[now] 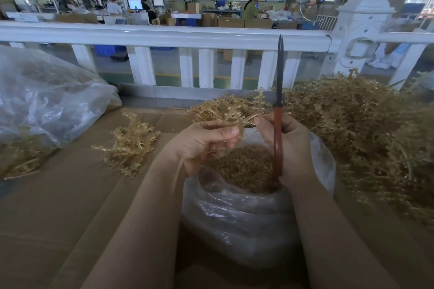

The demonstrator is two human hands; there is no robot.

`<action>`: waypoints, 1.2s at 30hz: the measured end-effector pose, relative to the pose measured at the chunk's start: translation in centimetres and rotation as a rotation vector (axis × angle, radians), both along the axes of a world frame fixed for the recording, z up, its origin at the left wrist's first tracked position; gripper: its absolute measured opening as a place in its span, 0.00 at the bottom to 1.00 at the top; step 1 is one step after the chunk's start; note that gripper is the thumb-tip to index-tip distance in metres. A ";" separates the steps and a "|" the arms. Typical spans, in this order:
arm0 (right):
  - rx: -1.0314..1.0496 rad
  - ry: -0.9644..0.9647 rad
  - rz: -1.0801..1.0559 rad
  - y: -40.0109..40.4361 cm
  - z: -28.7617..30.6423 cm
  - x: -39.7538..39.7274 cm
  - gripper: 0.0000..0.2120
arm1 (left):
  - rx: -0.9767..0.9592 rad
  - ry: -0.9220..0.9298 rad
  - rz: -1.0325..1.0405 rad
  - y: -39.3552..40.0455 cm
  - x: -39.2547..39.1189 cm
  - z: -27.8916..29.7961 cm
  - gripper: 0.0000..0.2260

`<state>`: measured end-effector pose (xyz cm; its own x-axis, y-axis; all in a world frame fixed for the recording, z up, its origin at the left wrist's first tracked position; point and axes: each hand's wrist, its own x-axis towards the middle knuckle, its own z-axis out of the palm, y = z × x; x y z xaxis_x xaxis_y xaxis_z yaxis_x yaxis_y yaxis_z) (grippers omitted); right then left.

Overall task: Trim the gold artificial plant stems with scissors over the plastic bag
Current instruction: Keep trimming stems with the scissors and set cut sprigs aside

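Gold sprigs (229,110), pale and knobbly with short side twigs, fan out above the person's left hand (206,142), whose curled fingers and thumb pinch their stems just over the open plastic bag (237,216). The right hand (290,148) is wrapped around the red handles of the scissors (278,105), which stand upright with the dark blades together, pointing at the white railing (164,37). Brownish-gold clippings (244,168) fill the bag. A small cluster (128,143) lies on the cardboard (58,206) at left; a large heap (366,129) sits at right.
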<state>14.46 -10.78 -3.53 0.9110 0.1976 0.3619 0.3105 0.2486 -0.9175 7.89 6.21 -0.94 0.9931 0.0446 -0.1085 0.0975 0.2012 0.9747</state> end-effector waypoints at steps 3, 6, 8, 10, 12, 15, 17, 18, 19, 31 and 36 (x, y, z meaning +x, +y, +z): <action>-0.025 -0.018 -0.010 0.2 -0.1 0.2 0.05 | 0.057 -0.014 -0.020 -0.2 0.1 -0.1 0.13; -0.046 -0.033 -0.037 0.4 -0.3 0.3 0.05 | 0.028 -0.003 -0.031 -0.3 0.3 -0.2 0.08; -0.054 -0.032 -0.062 0.5 -0.4 0.4 0.05 | 0.001 -0.034 -0.013 -0.3 0.4 -0.2 0.05; -0.062 -0.038 -0.088 0.6 -0.6 0.5 0.11 | -0.044 -0.078 0.065 -0.2 0.5 0.0 0.06; -0.129 -0.056 -0.134 0.5 -0.7 0.7 0.18 | -0.086 -0.135 0.159 0.0 0.6 0.1 0.08; -0.306 -0.069 -0.165 0.6 -0.8 0.7 0.23 | -0.121 -0.196 0.249 0.3 0.6 0.3 0.08; -0.440 -0.084 -0.169 0.7 -1.0 0.6 0.28 | -0.145 -0.223 0.293 0.4 0.6 0.3 0.07; -0.510 -0.095 -0.169 0.8 -1.0 0.5 0.31 | -0.160 -0.238 0.313 0.5 0.6 0.3 0.07; -0.576 -0.109 -0.170 0.8 -1.0 0.4 0.32 | -0.173 -0.253 0.331 0.6 0.6 0.4 0.08; -0.810 -0.313 -0.231 0.6 -1.1 -0.1 0.27 | -0.168 -0.359 0.393 0.3 0.6 0.4 0.06; -0.818 -0.348 -0.241 0.7 -1.0 -0.1 0.27 | -0.182 -0.377 0.399 0.5 0.6 0.3 0.06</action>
<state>14.32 -10.11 -4.57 0.8268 0.3316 0.4544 0.5611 -0.5439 -0.6240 8.46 6.67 -0.61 0.8746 0.4376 0.2087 -0.3678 0.3186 0.8736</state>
